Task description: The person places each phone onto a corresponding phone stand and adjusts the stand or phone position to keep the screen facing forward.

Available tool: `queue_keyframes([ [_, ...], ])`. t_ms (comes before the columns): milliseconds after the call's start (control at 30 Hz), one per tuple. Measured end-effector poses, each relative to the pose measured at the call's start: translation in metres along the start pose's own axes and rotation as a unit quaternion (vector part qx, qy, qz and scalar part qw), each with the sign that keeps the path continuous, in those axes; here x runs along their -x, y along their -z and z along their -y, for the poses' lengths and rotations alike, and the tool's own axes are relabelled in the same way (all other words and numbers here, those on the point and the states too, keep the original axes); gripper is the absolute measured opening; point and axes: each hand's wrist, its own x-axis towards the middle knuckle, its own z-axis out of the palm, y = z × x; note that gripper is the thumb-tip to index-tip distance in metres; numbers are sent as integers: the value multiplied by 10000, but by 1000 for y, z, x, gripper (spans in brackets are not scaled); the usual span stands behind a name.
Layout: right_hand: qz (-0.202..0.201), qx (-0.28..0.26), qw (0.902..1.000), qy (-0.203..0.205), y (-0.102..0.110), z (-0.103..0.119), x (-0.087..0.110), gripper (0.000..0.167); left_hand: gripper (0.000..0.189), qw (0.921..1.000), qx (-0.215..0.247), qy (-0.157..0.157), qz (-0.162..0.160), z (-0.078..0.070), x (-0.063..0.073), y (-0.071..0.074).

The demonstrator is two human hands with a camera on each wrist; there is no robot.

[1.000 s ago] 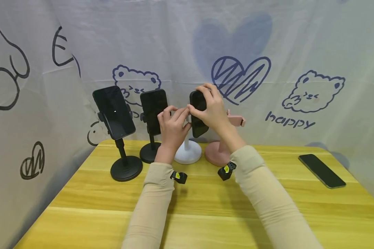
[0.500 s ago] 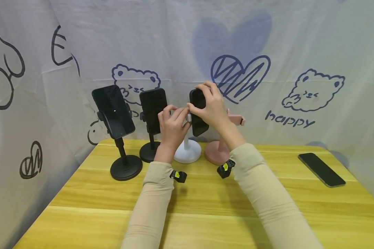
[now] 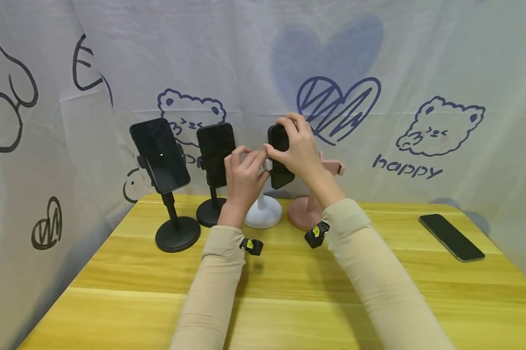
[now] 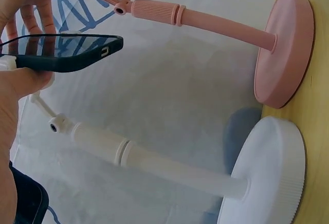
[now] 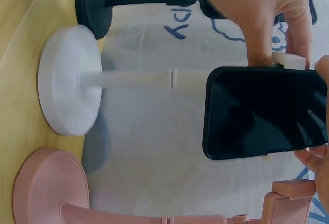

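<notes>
A black smartphone (image 5: 262, 113) stands tilted upright at the head of a white phone stand (image 3: 263, 213). My right hand (image 3: 303, 151) grips the phone by its edges, thumb on the left side and fingers on the right. Against the phone's left edge sits the stand's white clamp jaw (image 5: 291, 61), which my left hand (image 3: 244, 177) pinches between thumb and fingers. In the left wrist view the stand's white neck (image 4: 175, 167) leans up to the phone. The clamp's far side is hidden behind the phone.
Left of the hands, two black stands hold phones, one nearer (image 3: 160, 155) and one farther (image 3: 217, 150). A pink stand (image 3: 304, 214) with a bare clamp (image 3: 331, 167) stands just right. Another phone (image 3: 452, 237) lies at the table's right. A patterned curtain (image 3: 420, 58) hangs behind.
Both hands keep their hold with hardly any movement. Slightly more of the white clamp shows at the phone's left edge, and the phone sits a touch higher.
</notes>
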Motion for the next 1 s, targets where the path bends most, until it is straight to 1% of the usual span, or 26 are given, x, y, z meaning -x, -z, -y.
queue_keyframes([
  [167,16,43,10000,-27,-3,2,0,54,26,10000,15,51,43,2,2,3],
  [400,-112,-14,9999,-73,-6,3,-3,55,23,9999,1,56,113,5,-2,5],
  [600,-200,-11,9998,-77,-7,4,-1,56,26,9998,-41,62,180,5,-1,6],
  [800,-397,177,9990,66,-10,4,0,56,28,9998,-142,114,119,7,-1,6],
  [1000,-458,395,9981,105,-14,7,2,56,27,9996,-292,54,-15,8,-1,9],
])
